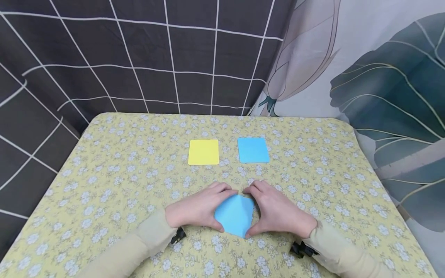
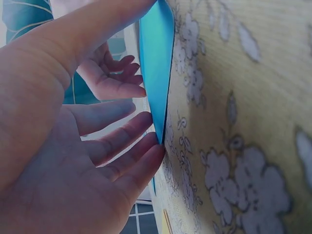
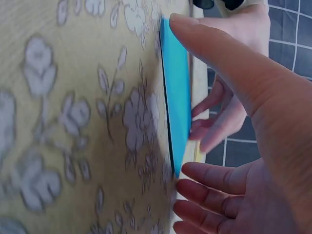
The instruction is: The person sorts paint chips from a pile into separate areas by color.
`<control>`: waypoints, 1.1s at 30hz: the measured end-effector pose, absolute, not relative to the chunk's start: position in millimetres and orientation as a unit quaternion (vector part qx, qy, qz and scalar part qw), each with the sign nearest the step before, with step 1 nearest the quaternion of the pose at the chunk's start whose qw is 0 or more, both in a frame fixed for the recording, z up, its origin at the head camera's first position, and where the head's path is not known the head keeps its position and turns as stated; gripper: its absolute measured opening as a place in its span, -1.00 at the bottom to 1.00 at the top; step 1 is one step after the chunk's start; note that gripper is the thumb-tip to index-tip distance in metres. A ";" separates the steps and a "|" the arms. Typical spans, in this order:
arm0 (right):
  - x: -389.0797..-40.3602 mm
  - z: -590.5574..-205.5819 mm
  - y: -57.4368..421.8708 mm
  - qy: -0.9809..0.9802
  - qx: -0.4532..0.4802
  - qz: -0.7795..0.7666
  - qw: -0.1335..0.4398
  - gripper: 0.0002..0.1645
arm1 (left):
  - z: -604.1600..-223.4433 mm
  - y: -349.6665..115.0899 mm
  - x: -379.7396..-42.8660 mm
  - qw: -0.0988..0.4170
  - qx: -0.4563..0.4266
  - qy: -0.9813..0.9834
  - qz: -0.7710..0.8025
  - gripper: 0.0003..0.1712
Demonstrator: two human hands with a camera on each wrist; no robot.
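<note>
A light blue square card point(image 1: 234, 217) is framed by both hands, turned with its corners toward me and away from me. My left hand point(image 1: 201, 207) has its thumb at the near left edge and its fingertips at the far corner. On the other side, my right hand point(image 1: 279, 213) sets its thumb at the near corner and its fingers by the far right edge. Both wrist views show the card point(image 2: 157, 63) low over the cloth, a thin dark line along its lower edge. In the right wrist view, the thumb touches one end of the card point(image 3: 176, 92).
Farther back lie a yellow square card point(image 1: 203, 152) and, to its right, another light blue card point(image 1: 253, 150). A floral yellow cloth point(image 1: 114, 193) covers the table. Behind it hang a dark gridded curtain point(image 1: 146, 50) and a leaf-patterned one point(image 1: 389, 96).
</note>
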State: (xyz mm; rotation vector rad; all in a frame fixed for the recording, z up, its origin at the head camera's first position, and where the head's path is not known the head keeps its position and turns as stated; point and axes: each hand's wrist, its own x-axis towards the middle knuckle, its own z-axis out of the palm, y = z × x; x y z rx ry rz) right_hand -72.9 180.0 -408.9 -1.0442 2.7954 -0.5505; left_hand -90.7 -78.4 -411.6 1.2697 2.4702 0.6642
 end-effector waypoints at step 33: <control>-83.9 -397.9 185.3 0.909 -0.335 -0.242 0.053 0.33 | -403.2 -87.6 -104.4 0.103 0.413 0.868 0.256 0.46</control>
